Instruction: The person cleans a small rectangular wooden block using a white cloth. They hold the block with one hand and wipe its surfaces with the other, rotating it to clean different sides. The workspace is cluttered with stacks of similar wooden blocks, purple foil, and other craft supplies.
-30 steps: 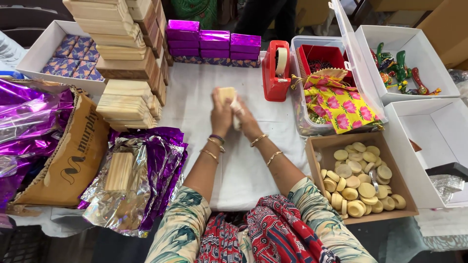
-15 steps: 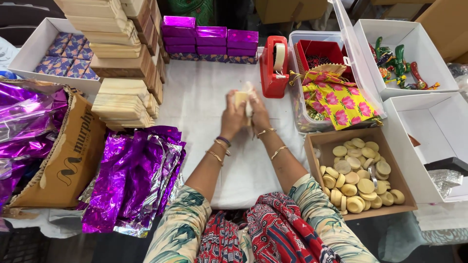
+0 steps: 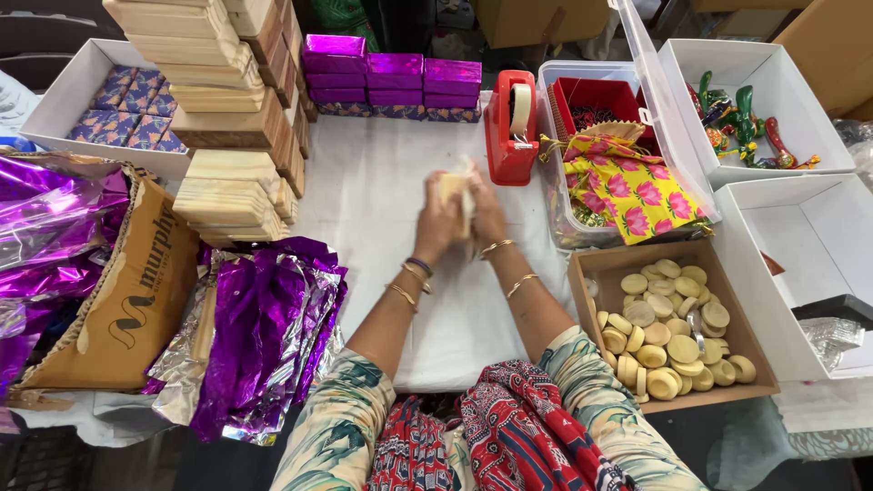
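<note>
Head view: we see left hand and right hand both closed in a grip on a small pale block, held above the white worktop. Risk, we judge: block slipping, landing near red tape dispenser.
</note>
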